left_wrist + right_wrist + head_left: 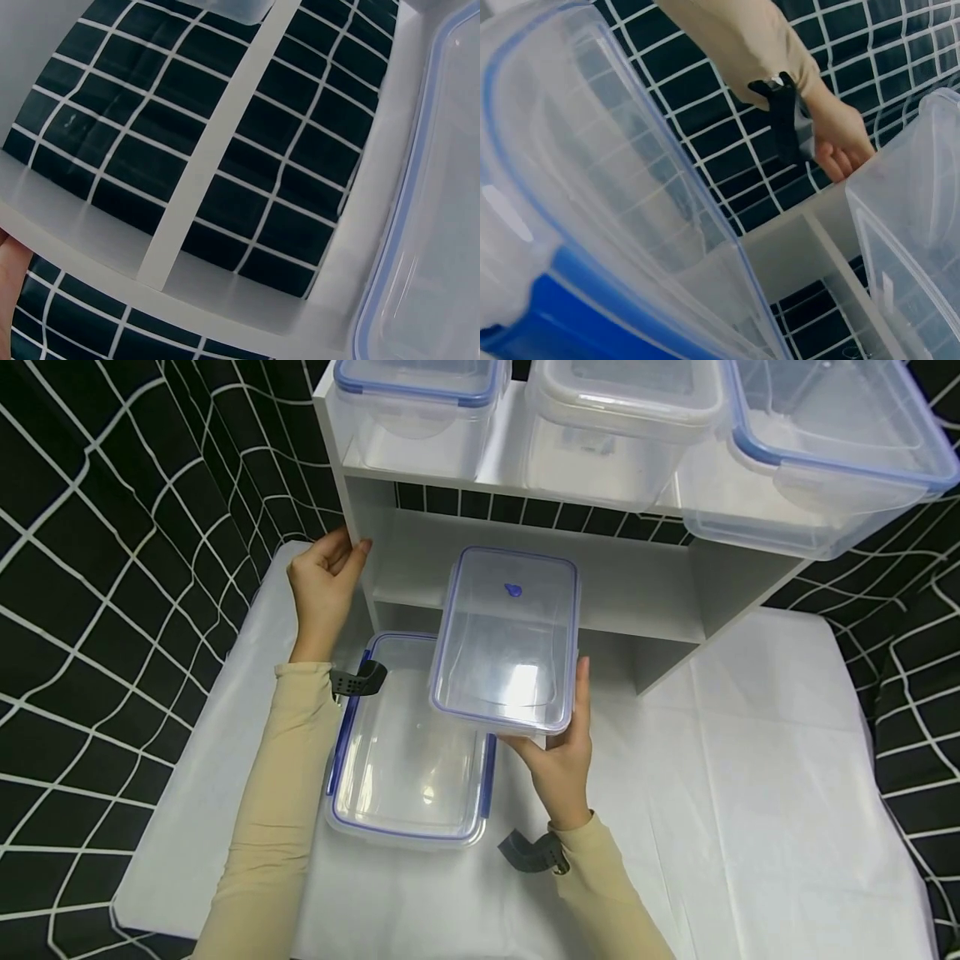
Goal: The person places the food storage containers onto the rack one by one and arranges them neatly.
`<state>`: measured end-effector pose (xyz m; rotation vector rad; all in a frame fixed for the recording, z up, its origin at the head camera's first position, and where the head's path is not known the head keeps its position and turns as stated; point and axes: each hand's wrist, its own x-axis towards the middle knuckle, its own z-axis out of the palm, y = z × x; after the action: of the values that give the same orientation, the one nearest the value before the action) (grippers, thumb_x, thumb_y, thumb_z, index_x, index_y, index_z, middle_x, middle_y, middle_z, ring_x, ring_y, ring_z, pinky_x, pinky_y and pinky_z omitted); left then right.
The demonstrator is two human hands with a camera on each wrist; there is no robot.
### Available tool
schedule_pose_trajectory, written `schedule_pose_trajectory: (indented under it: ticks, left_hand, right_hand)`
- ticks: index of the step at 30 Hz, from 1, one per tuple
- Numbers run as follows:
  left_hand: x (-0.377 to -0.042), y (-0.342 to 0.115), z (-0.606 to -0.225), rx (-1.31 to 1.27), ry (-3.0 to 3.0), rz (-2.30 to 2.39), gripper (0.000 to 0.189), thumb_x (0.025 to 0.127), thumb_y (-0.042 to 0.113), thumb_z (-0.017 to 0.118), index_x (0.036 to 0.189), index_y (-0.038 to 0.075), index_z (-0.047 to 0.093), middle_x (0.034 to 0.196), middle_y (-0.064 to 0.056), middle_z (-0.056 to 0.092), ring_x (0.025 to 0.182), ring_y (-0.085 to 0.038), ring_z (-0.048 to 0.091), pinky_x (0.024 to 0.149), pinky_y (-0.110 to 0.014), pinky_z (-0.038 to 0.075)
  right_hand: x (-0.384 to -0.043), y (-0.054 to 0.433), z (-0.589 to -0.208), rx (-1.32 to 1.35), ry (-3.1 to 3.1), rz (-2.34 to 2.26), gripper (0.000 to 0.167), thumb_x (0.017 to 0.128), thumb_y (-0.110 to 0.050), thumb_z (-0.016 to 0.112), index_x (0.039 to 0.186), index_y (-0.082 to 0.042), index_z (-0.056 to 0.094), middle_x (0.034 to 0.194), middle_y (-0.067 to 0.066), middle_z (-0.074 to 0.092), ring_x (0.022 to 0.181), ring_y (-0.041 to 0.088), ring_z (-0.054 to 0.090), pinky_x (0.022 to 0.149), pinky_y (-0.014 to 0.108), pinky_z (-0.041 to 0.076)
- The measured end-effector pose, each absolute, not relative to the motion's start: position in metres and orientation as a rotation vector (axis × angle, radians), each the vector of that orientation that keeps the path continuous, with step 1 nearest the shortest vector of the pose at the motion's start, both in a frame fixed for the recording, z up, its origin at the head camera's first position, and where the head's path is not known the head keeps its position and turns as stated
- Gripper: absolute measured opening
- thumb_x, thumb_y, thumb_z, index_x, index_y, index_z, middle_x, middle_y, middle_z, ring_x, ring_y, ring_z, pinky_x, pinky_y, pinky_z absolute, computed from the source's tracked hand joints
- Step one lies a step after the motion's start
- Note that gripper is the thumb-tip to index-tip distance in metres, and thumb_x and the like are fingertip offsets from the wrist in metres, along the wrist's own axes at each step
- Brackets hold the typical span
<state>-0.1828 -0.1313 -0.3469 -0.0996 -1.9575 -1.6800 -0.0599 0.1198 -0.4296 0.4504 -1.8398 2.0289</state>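
Note:
In the head view my right hand grips the near right corner of a clear food storage container with a blue-edged lid. Its thumb lies along the near side and its fingers run up the right side. The container is raised in front of the shelf unit. Below it, a larger clear container with blue side clips stands on the white table, partly covered by the held one. My left hand holds the front edge of the shelf unit's left side panel, fingers curled. The left wrist view shows only a sliver of that hand.
The white shelf unit has two levels in view. Several lidded clear containers line its top: a blue-rimmed one left, a white-lidded one mid, a large one overhanging right. Dark grid-patterned cloth surrounds the white table.

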Motion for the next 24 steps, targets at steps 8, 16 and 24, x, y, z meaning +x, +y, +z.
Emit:
schedule_pose_trajectory:
  ticks: [8,16,24]
  left_hand:
    - [-0.202,-0.140,-0.373,-0.107,-1.932,-1.681,0.027,0.088,0.001,0.065,0.111,-0.012,0.063,0.109,-0.023,0.064,0.101,-0.028,0.063,0.083,-0.025,0.049]
    - [-0.204,-0.141,-0.378,-0.132,-1.911,-1.662,0.028,0.088,0.004,0.066,0.111,-0.011,0.064,0.108,-0.021,0.066,0.099,-0.026,0.065,0.083,-0.025,0.050]
    - [-0.203,-0.141,-0.377,-0.140,-1.911,-1.643,0.027,0.088,0.003,0.065,0.110,-0.011,0.064,0.108,-0.021,0.066,0.099,-0.026,0.065,0.082,-0.025,0.050]
  right_hand:
    - [-0.075,0.120,-0.429,0.433,-1.866,1.981,0.110,0.072,-0.024,0.083,0.152,-0.007,0.010,0.152,0.012,0.024,0.133,0.029,0.032,0.106,0.035,0.030]
    - [-0.090,0.119,-0.424,0.461,-1.865,1.956,0.109,0.072,-0.028,0.083,0.151,-0.004,0.011,0.152,0.011,0.025,0.132,0.028,0.034,0.106,0.038,0.030]
    - [-0.096,0.119,-0.420,0.427,-1.878,1.975,0.105,0.074,-0.009,0.081,0.150,-0.002,0.008,0.152,0.013,0.022,0.131,0.028,0.034,0.107,0.040,0.028]
